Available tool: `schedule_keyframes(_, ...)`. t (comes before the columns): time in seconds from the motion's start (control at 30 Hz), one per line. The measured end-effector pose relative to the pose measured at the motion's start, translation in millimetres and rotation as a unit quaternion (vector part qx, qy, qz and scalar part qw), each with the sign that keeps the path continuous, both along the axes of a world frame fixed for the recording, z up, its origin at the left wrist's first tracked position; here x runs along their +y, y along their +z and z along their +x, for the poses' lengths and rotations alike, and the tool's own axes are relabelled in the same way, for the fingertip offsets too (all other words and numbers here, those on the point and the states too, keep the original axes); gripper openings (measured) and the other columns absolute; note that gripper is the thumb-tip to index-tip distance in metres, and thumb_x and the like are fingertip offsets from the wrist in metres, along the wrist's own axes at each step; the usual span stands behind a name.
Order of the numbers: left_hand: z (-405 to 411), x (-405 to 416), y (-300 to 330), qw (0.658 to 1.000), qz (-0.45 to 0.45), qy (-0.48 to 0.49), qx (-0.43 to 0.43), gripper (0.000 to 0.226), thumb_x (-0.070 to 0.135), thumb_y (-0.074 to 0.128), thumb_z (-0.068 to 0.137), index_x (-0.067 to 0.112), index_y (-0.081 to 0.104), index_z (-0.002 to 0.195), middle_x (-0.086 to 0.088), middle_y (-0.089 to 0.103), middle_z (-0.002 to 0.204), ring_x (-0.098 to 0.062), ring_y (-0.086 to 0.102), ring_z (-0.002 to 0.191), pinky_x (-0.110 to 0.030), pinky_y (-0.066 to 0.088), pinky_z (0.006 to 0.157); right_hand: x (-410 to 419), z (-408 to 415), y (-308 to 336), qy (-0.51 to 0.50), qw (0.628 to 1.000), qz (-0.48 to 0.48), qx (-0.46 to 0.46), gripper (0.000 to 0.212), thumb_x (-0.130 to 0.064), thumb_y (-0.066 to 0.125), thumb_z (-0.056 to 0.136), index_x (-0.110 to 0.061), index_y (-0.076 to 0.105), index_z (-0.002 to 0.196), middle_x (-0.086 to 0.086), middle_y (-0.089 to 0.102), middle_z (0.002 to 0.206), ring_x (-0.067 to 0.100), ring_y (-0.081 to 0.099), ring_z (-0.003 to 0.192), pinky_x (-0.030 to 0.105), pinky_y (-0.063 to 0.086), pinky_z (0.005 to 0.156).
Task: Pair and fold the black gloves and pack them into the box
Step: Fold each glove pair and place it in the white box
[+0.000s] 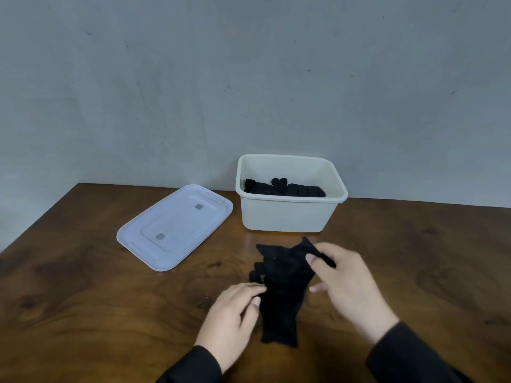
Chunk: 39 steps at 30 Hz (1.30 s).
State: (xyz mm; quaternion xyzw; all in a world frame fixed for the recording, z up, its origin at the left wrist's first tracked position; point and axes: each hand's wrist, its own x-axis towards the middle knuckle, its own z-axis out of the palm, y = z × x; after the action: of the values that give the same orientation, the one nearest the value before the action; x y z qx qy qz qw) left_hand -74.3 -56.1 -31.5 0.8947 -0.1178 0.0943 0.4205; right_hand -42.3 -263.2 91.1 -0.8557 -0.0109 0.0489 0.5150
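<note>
A: Head view, containers 1st. What's in the box?

B: Cream box (pixel 290 214), open top, at 12 o'clock from the hands, near the table's back edge by the grey wall (pixel 249 78). Inside: packed black gloves (pixel 284 187) lying across the bottom. Can't count them, it's 1 dark mass w/ a bump in the middle.

A: Lid?

B: White lid (pixel 175 226) is off, flat on the wooden table (pixel 83 286), at 9 o'clock from the box, just beside it, not touching. 2 small grey squares on its face.

A: And the loose gloves?

B: Black glove pile (pixel 282 294) on the table at 6 o'clock from the box, apart from it, between the 2 hands. Cuff end toward the person, finger ends toward the box.

A: Hands?

B: Left hand (pixel 232 313) at 9 o'clock of the pile, fingers curled, tips at the glove's edge; looks like a pinch on the fabric, but blurred. Right hand (pixel 345 280) at 3 o'clock, thumb & fingers pinching a raised glove part at the upper right corner.

A: Hard to see?

B: How many gloves are in the pile, can't tell; black on black, folds don't show. Both dark sleeves cut off at the bottom edge. Right hand covers part of the fabric it holds. Table's right & left ends run out of frame.
</note>
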Motion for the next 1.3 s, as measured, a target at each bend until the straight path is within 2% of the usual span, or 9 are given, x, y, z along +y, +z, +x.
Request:
schedule_keyframes(0.17, 8, 13, -42, 0.981, 0.191, -0.026, -0.017, 0.044, 0.057, 0.036, 0.096, 0.037, 0.059, 0.128, 0.021, 0.048, 0.138, 0.001, 0.035, 0.132, -0.027, 0.02, 0.115, -10, 41, 25, 0.026, 0.998, -0.037, -0.034, 0.016, -0.023, 0.06, 0.098, -0.027, 0.075, 0.093, -0.009, 0.075, 0.092, 0.009, 0.074, 0.075, 0.037, 0.059, 0.081)
schedule_keyframes(0.37, 6, 13, -44, 0.97, 0.23, -0.058, -0.061, 0.043, 0.06, 0.042, 0.095, 0.037, 0.059, 0.128, 0.018, 0.044, 0.137, -0.001, 0.031, 0.132, -0.028, 0.024, 0.111, -9, 33, 2, 0.001, 0.983, -0.028, -0.183, 0.027, -0.015, 0.063, 0.095, -0.038, 0.07, 0.108, -0.024, 0.07, 0.103, -0.011, 0.062, 0.1, 0.004, 0.045, 0.086)
schedule_keyframes(0.5, 7, 12, -49, 0.96, 0.259, -0.069, -0.077, 0.045, 0.064, 0.044, 0.093, 0.035, 0.066, 0.12, 0.016, 0.052, 0.128, -0.005, 0.041, 0.128, -0.029, 0.021, 0.107, -8, -5, -96, 0.106, 0.957, -0.165, -0.214, 0.043, -0.006, 0.067, 0.092, -0.031, 0.066, 0.127, -0.019, 0.058, 0.133, -0.017, 0.041, 0.128, 0.015, 0.033, 0.112)
schedule_keyframes(0.63, 8, 11, -48, 0.959, 0.259, -0.062, -0.092, 0.045, 0.063, 0.048, 0.09, 0.032, 0.069, 0.115, 0.014, 0.056, 0.123, -0.007, 0.047, 0.121, -0.029, 0.024, 0.104, -10, -31, -173, 0.191, 0.926, -0.249, -0.212, 0.046, -0.011, 0.075, 0.086, -0.027, 0.066, 0.129, -0.02, 0.048, 0.145, -0.009, 0.027, 0.142, 0.033, 0.039, 0.112)
schedule_keyframes(0.77, 7, 11, -49, 0.96, 0.256, -0.061, -0.095, 0.045, 0.064, 0.048, 0.09, 0.032, 0.069, 0.115, 0.015, 0.057, 0.124, -0.006, 0.049, 0.12, -0.03, 0.025, 0.105, -11, -26, -176, 0.198, 0.921, -0.239, -0.235, 0.04, -0.014, 0.074, 0.087, -0.026, 0.068, 0.126, -0.014, 0.052, 0.144, -0.001, 0.032, 0.142, 0.032, 0.037, 0.113)
schedule_keyframes(0.9, 5, 10, -42, 0.971, 0.221, -0.044, -0.077, 0.034, 0.059, 0.054, 0.088, 0.035, 0.059, 0.11, 0.017, 0.052, 0.128, -0.004, 0.045, 0.12, -0.027, 0.029, 0.105, -16, -24, -164, 0.238, 0.913, -0.26, -0.207, 0.042, -0.043, 0.045, 0.1, -0.032, 0.055, 0.14, -0.02, 0.034, 0.155, -0.007, 0.012, 0.147, 0.027, 0.013, 0.123)
schedule_keyframes(1.0, 2, 10, -41, 0.968, 0.231, -0.074, -0.068, 0.035, 0.036, 0.051, 0.091, 0.036, 0.052, 0.127, 0.016, 0.039, 0.145, -0.006, 0.032, 0.133, -0.03, 0.027, 0.11, -18, -27, -157, 0.258, 0.91, -0.269, -0.183, 0.056, -0.056, 0.042, 0.097, -0.034, 0.042, 0.148, -0.025, 0.017, 0.159, -0.008, -0.001, 0.147, 0.025, -0.001, 0.122)
schedule_keyframes(1.1, 3, 10, -44, 0.941, 0.305, -0.124, -0.076, 0.048, 0.026, 0.044, 0.09, 0.035, 0.051, 0.136, 0.015, 0.038, 0.151, -0.009, 0.029, 0.141, -0.035, 0.017, 0.113, -21, -28, -159, 0.221, 0.913, -0.285, -0.192, 0.063, -0.06, 0.046, 0.092, -0.034, 0.041, 0.149, -0.025, 0.024, 0.156, -0.01, 0.004, 0.145, 0.027, 0.006, 0.121)
schedule_keyframes(1.3, 6, 8, -43, 0.951, 0.284, -0.115, -0.045, 0.046, 0.039, 0.047, 0.092, 0.036, 0.051, 0.137, 0.022, 0.045, 0.144, -0.001, 0.03, 0.139, -0.034, 0.014, 0.114, -19, -24, -158, 0.189, 0.891, -0.343, -0.228, 0.052, -0.041, 0.054, 0.087, -0.029, 0.055, 0.137, -0.017, 0.053, 0.137, 0.002, 0.041, 0.131, 0.025, 0.03, 0.107)
